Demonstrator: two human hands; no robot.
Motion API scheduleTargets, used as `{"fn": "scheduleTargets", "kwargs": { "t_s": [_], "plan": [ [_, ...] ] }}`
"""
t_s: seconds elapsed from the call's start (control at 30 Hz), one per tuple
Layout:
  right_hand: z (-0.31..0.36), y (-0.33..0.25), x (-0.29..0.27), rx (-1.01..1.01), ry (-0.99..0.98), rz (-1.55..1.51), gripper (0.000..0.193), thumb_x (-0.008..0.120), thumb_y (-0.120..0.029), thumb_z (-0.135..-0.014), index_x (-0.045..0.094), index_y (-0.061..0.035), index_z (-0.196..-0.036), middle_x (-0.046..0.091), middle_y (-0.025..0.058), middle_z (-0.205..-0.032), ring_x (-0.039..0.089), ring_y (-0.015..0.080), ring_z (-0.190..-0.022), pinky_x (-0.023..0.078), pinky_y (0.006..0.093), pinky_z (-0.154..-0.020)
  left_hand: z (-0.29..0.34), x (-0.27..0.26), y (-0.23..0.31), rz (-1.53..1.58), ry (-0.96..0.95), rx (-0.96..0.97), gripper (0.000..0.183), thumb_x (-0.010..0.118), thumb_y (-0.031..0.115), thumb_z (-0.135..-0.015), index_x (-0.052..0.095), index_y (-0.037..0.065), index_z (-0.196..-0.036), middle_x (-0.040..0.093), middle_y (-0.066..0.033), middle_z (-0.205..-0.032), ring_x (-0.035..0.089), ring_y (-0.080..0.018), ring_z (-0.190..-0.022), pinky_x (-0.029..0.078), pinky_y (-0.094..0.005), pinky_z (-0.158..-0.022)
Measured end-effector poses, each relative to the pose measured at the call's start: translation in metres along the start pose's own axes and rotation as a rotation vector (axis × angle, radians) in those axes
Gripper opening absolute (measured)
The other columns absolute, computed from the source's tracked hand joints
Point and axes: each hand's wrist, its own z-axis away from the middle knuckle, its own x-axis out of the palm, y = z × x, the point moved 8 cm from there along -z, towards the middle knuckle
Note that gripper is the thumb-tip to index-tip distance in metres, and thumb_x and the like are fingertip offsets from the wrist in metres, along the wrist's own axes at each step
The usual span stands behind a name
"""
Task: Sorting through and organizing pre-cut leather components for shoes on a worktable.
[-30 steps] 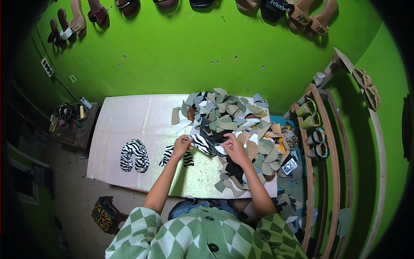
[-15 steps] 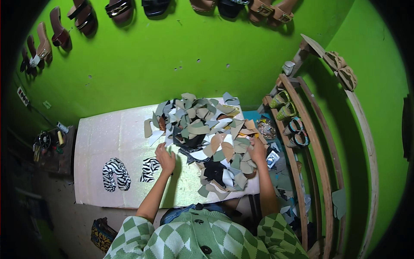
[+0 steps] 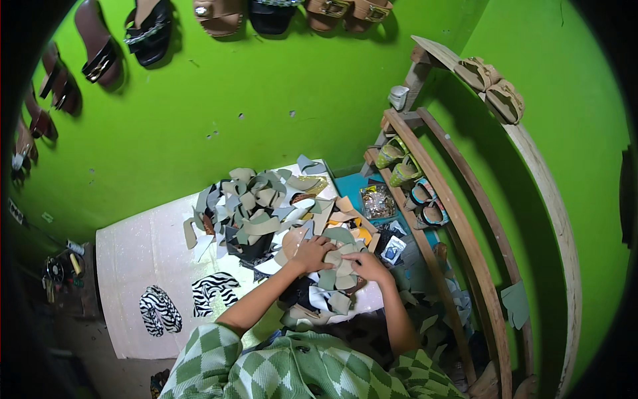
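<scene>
My left hand (image 3: 313,255) lies on a heap of cut material scraps (image 3: 256,206), fingers spread over beige and grey-green pieces. Close beside it, my right hand (image 3: 369,266) reaches in from the right with its index finger stretched out, touching a beige scrap (image 3: 344,265). Neither hand visibly grips anything, though some fingertips are hard to make out among the scraps. Left of the heap, two zebra-striped pieces lie on the pale sparkly table cover (image 3: 143,246): a curved one (image 3: 159,311) and a broader one (image 3: 214,292).
A wooden rack (image 3: 452,186) with patterned sandals stands to the right. Near it, a bag of shiny bits (image 3: 378,201) and a small white packet (image 3: 393,249) sit by the heap. Sandals (image 3: 149,36) hang along the green wall. Tools lie on a small dark table (image 3: 70,286) at far left.
The view has turned to the right. My left hand has moved right from beside the zebra pieces onto the scraps, and my right hand has come in closer to it.
</scene>
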Motion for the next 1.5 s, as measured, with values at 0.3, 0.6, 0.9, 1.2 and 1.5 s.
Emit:
{"fn": "scheduleTargets", "kwargs": {
  "t_s": [0.3,0.6,0.9,1.2,1.5],
  "plan": [
    [-0.045,0.024,-0.023,0.177,0.511,0.231,0.032,0.065,-0.020,-0.075,0.060,-0.0061,-0.104,0.059,0.0129,-0.106,0.054,0.0290,-0.102,0.040,0.0401,-0.088,0.005,-0.009,0.004,0.126,0.029,0.047,0.052,0.074,0.029,-0.064,0.054,0.017,-0.110,0.050,-0.0058,-0.113,0.047,-0.0266,-0.109,0.038,-0.0431,-0.085],
    [0.010,-0.037,-0.008,-0.107,0.696,0.253,0.023,0.062,-0.007,-0.070,0.067,-0.0159,-0.091,0.056,0.0050,-0.085,0.050,0.0222,-0.094,0.030,0.0375,-0.082,0.000,-0.035,0.016,-0.108,0.027,0.097,0.079,0.075,0.043,-0.057,0.046,0.011,-0.122,0.029,-0.0116,-0.139,0.021,-0.0381,-0.131,0.030,-0.0479,-0.099],
    [-0.037,-0.002,-0.042,0.023,0.541,0.231,0.021,0.057,-0.014,-0.078,0.064,-0.0098,-0.097,0.064,0.0104,-0.089,0.060,0.0257,-0.083,0.041,0.0396,-0.081,-0.005,-0.019,0.004,-0.023,-0.065,0.119,0.049,0.073,0.036,-0.062,0.056,0.013,-0.101,0.058,-0.0079,-0.101,0.052,-0.0250,-0.101,0.034,-0.0411,-0.086],
    [-0.078,0.016,-0.007,-0.017,0.166,0.293,0.034,0.069,-0.024,-0.072,0.059,-0.0044,-0.099,0.061,0.0137,-0.089,0.057,0.0283,-0.087,0.044,0.0374,-0.079,0.009,-0.025,0.012,0.022,-0.031,0.022,0.054,0.079,0.022,-0.054,0.055,0.014,-0.102,0.053,-0.0070,-0.109,0.049,-0.0238,-0.104,0.034,-0.0399,-0.084],
    [-0.019,-0.062,-0.016,-0.334,0.213,-0.065,0.013,0.058,-0.003,-0.074,0.054,-0.0008,-0.086,0.053,0.0131,-0.084,0.055,0.0320,-0.077,0.042,0.0394,-0.067,0.026,-0.032,0.006,0.084,0.114,0.026,0.050,0.075,0.030,-0.058,0.055,0.014,-0.100,0.043,-0.0089,-0.125,0.046,-0.0257,-0.109,0.033,-0.0379,-0.084]
  ]
}}
